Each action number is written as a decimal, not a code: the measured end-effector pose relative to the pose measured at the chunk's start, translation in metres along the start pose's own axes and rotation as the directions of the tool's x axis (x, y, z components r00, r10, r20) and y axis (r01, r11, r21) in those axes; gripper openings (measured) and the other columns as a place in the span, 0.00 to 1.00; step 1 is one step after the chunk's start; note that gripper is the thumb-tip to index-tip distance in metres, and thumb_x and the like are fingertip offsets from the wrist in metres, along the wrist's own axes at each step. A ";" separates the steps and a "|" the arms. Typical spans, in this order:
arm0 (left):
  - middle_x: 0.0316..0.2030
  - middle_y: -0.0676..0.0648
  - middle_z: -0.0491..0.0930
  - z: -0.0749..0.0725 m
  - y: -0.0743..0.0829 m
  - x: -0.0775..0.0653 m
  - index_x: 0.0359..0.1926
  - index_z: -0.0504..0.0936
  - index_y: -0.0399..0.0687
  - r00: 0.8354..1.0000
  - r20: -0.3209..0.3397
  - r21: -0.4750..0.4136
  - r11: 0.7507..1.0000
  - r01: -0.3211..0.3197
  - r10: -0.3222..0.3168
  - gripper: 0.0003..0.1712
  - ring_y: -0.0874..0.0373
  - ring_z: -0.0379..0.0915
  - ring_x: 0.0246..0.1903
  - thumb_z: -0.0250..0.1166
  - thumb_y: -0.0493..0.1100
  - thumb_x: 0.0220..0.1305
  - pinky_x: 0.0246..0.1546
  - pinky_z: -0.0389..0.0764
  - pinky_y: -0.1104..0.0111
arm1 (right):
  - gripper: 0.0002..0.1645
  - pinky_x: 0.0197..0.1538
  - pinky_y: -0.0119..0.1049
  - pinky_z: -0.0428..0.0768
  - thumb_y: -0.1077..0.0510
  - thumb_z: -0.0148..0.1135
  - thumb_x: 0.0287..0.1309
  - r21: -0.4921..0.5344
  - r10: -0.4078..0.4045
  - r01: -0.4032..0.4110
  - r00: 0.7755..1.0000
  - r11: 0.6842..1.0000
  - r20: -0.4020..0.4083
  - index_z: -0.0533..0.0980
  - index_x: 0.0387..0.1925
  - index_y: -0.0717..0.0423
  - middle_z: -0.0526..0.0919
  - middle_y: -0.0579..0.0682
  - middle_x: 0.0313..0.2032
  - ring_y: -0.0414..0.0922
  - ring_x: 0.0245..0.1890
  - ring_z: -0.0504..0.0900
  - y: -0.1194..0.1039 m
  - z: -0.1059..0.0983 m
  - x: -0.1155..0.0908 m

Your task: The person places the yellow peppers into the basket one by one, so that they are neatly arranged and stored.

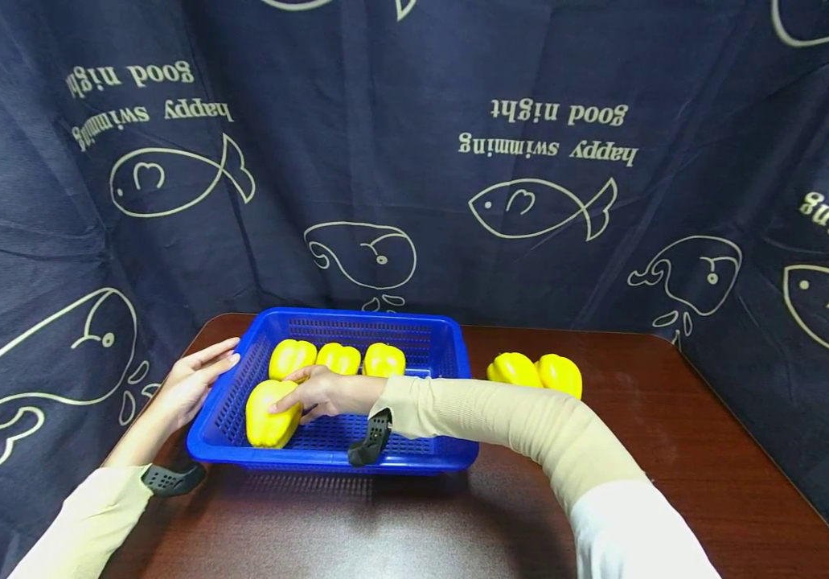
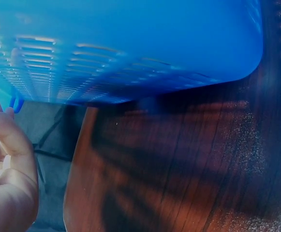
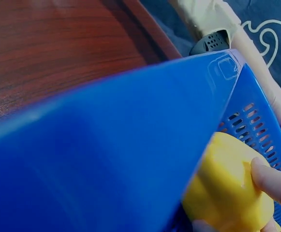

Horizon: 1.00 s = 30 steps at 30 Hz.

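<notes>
Head view: clamped on pepper in basket with right fingers, straight against basket's left rim with left fingers (could lose pepper through glossy skin).

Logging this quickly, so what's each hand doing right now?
Left hand: open, at the blue basket.
Right hand: holding a yellow pepper inside the basket.

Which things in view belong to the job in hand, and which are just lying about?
Job:
right hand, gripping a yellow pepper
left hand, at the left rim of the blue basket
three more peppers in the basket
two peppers right of the basket, probably

Surroundings:
brown table
dark fish-print cloth
black wrist straps
</notes>
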<state>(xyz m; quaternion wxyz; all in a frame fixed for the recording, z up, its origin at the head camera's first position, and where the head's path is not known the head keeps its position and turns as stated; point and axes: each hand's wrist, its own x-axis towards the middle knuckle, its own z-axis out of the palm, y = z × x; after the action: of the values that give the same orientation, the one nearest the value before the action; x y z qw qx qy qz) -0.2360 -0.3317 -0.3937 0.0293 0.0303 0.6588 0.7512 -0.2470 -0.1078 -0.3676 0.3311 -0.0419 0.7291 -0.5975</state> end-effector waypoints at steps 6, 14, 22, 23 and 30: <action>0.39 0.64 0.81 0.001 0.000 -0.001 0.52 0.82 0.64 1.000 0.000 0.009 1.000 0.006 -0.006 0.17 0.67 0.82 0.36 0.61 0.40 0.67 0.36 0.84 0.73 | 0.24 0.57 0.56 0.77 0.72 0.67 0.49 -0.021 0.020 -0.020 1.000 1.000 0.014 0.73 0.49 0.58 0.76 0.50 0.36 0.49 0.37 0.77 0.000 0.001 0.000; 0.39 0.64 0.82 0.001 0.002 -0.001 0.53 0.81 0.63 1.000 -0.004 0.014 1.000 0.000 0.000 0.17 0.67 0.82 0.35 0.60 0.40 0.67 0.35 0.84 0.73 | 0.29 0.57 0.53 0.77 0.76 0.64 0.49 -0.015 0.016 -0.016 1.000 1.000 0.024 0.74 0.55 0.59 0.75 0.50 0.38 0.49 0.40 0.76 -0.001 0.001 0.001; 0.38 0.63 0.81 0.001 0.003 -0.002 0.51 0.81 0.64 1.000 0.004 -0.001 1.000 -0.001 0.001 0.17 0.67 0.82 0.35 0.59 0.38 0.68 0.35 0.83 0.74 | 0.27 0.53 0.48 0.80 0.76 0.66 0.47 -0.047 -0.030 0.029 0.999 0.998 -0.031 0.76 0.51 0.60 0.76 0.50 0.38 0.46 0.39 0.76 -0.002 0.001 -0.001; 0.38 0.63 0.81 0.001 0.003 -0.002 0.52 0.81 0.64 1.000 0.002 0.003 1.000 -0.001 0.001 0.17 0.67 0.82 0.35 0.59 0.38 0.68 0.35 0.83 0.74 | 0.27 0.53 0.47 0.81 0.76 0.67 0.47 -0.055 -0.036 0.034 0.999 0.998 -0.036 0.76 0.50 0.60 0.75 0.49 0.37 0.44 0.38 0.76 -0.002 0.001 -0.001; 0.39 0.64 0.82 0.001 0.000 -0.001 0.54 0.81 0.62 1.000 -0.009 0.019 1.000 -0.011 0.011 0.17 0.68 0.82 0.35 0.59 0.39 0.68 0.35 0.83 0.74 | 0.24 0.55 0.45 0.80 0.75 0.68 0.46 -0.079 -0.051 0.047 0.997 0.996 -0.053 0.77 0.47 0.61 0.76 0.49 0.35 0.43 0.35 0.76 -0.004 -0.002 -0.004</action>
<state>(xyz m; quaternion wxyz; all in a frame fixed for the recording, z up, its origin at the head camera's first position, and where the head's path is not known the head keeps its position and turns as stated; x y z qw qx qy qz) -0.2352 -0.3308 -0.3932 0.0218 0.0308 0.6657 0.7453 -0.2459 -0.1054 -0.3620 0.2944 -0.0560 0.7593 -0.5776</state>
